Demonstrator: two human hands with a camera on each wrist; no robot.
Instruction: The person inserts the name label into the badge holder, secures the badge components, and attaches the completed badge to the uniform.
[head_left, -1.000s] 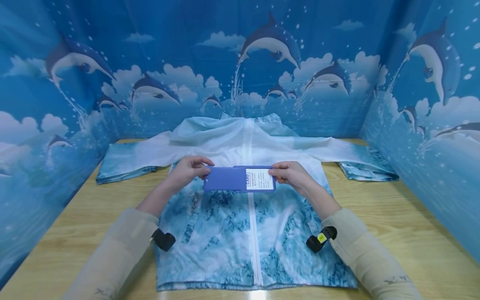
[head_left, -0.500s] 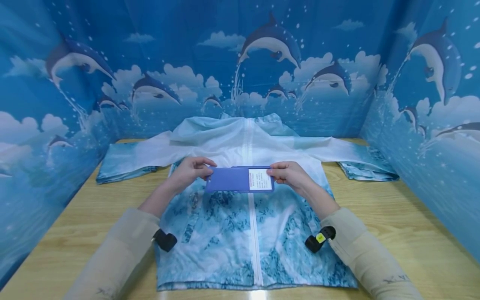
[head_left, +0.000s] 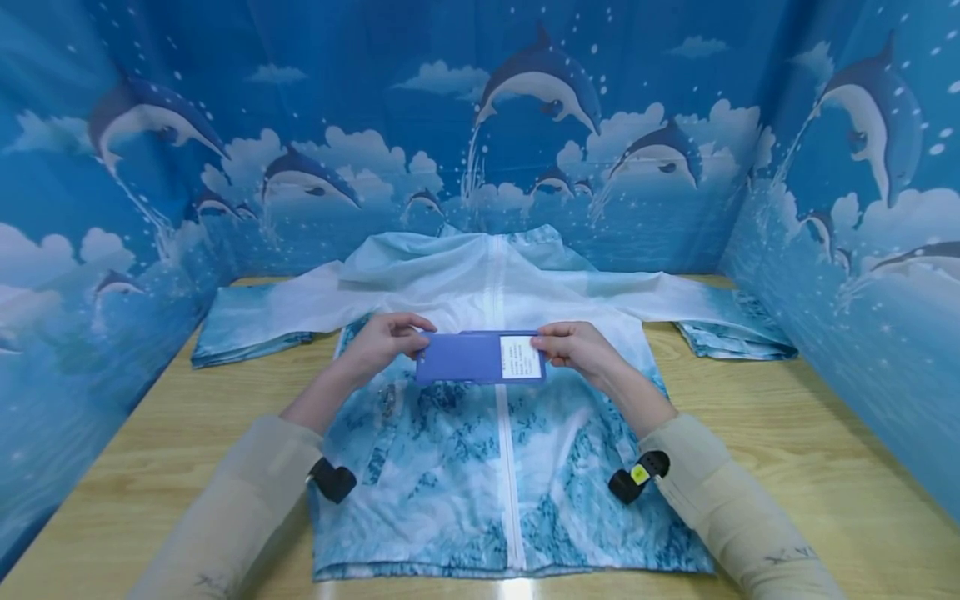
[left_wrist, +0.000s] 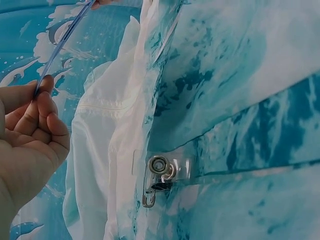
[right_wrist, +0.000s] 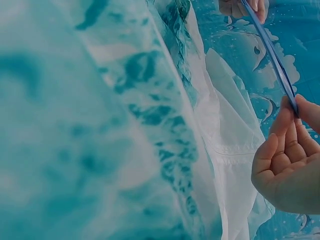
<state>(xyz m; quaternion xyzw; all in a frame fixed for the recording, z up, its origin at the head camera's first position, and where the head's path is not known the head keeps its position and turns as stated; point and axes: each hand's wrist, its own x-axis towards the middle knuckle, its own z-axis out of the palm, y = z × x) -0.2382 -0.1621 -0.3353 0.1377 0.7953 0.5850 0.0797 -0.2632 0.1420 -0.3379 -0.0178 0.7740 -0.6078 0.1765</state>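
Observation:
A blue-purple card holder [head_left: 459,358] is held level above the jacket's chest, with a printed white card [head_left: 521,357] showing at its right end. My left hand [head_left: 381,343] pinches the left end between thumb and fingers. On the opposite end, my right hand [head_left: 579,348] pinches with its thumb over the card's edge. Both wrist views show the holder edge-on, as a thin blue strip [left_wrist: 64,42] in the left one and a slim blue edge [right_wrist: 274,60] in the right one. Beneath lies a blue-and-white zip jacket [head_left: 450,500], spread out with its sleeves to the sides.
A metal clip with a safety pin [left_wrist: 159,166] sits on the jacket in the left wrist view. The jacket lies on a wooden table [head_left: 780,450]. Dolphin-print curtains [head_left: 360,75] enclose the back and both sides. Black straps with small devices [head_left: 332,481] are on both wrists.
The holder's two parts have slid closer together, so less of the white card shows. My left hand has shifted slightly right and my right hand slightly left, both keeping their pinch.

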